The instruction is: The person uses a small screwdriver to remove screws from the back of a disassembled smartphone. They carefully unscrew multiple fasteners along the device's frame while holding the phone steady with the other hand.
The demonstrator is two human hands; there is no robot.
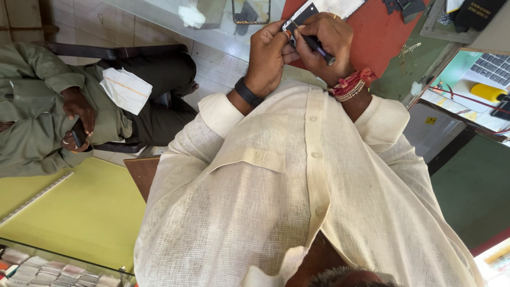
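Note:
I look down over my white shirt (pixel 297 212) at both hands, held close together above the edge of a red mat (pixel 372 37). My left hand (pixel 268 53), with a black band on the wrist, grips a small dark phone-like device (pixel 291 25) at its lower end. My right hand (pixel 326 37), with red threads and beads around the wrist, pinches a slim black screwdriver-like tool (pixel 319 48). The tool's tip points at the device, and my fingers hide where it touches.
A seated person in green clothes (pixel 37 122) at the left holds a phone. A dark phone (pixel 251 10) lies on the glass top ahead. A keyboard (pixel 491 66) and a yellow object (pixel 486 91) are at the right. Small boxes (pixel 53 271) fill a glass case at the lower left.

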